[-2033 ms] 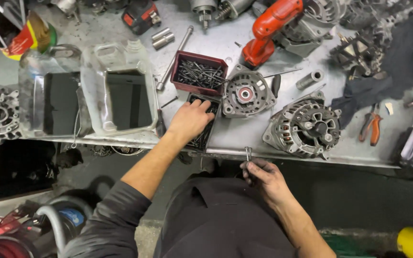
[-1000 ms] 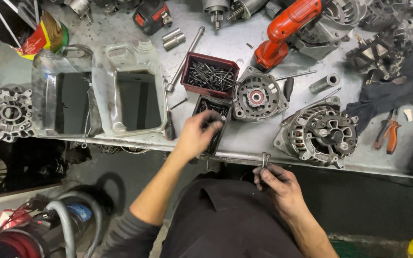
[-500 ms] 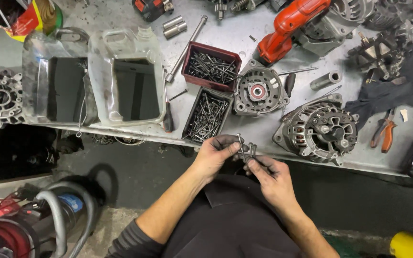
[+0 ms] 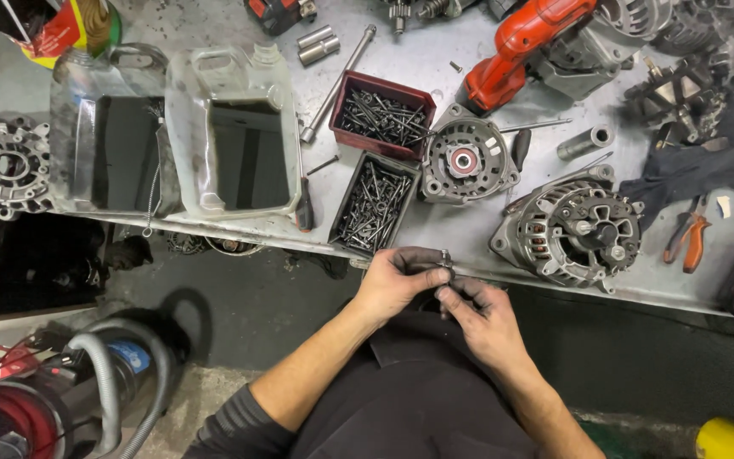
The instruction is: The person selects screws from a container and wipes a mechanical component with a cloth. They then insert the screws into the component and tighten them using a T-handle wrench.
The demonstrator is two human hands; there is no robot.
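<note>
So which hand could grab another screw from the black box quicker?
Probably the left hand. It sits just below the black tray of screws at the bench edge, so it is closer. The right hand is lower and further right, and both hands pinch a small metal part between them.

Small metal part (image 4: 446, 257), apparently upright

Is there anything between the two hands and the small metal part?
Nothing visible. The left hand and right hand both pinch the small metal part directly, just off the bench edge.
</note>
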